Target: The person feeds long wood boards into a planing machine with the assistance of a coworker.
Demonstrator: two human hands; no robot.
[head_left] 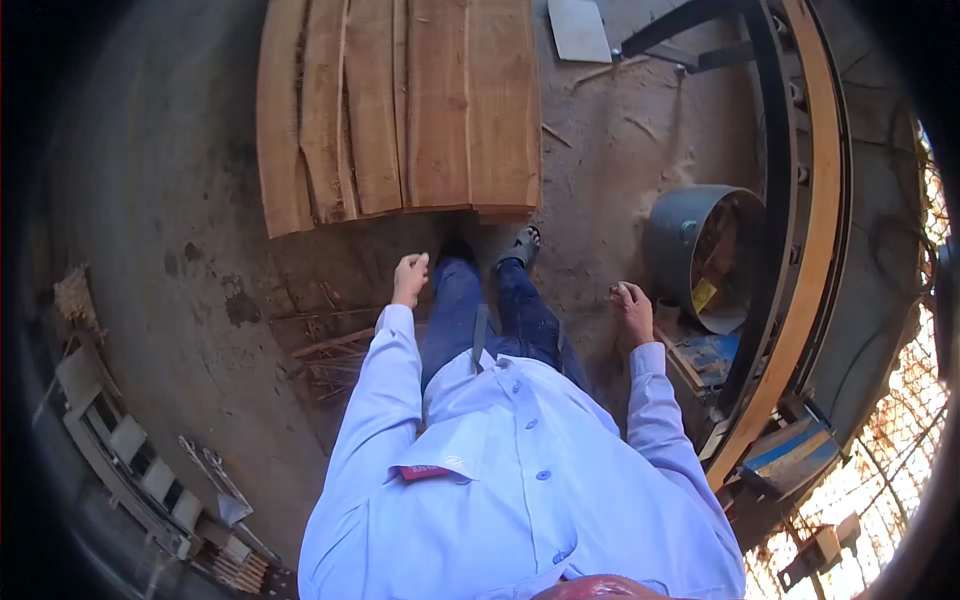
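My left hand [410,278] is held out in front of my left hip with its fingers curled in, and no object shows in it. It is nearest to a stack of rough-edged wooden planks [435,110], a short way ahead and apart from it. My right hand [632,312] is held out at my right side with bent fingers closed together. Something small and dark may be at its fingertips, too small to name. To the right of that hand stands a grey metal drum [668,235] with wood scraps inside.
A long curved-looking beam with a wooden strip [822,150] on a dark metal frame runs along the right. A white board [579,30] lies near the planks. Thin sticks [335,355] lie on the floor by my left leg. Metal parts [130,440] stand at the lower left.
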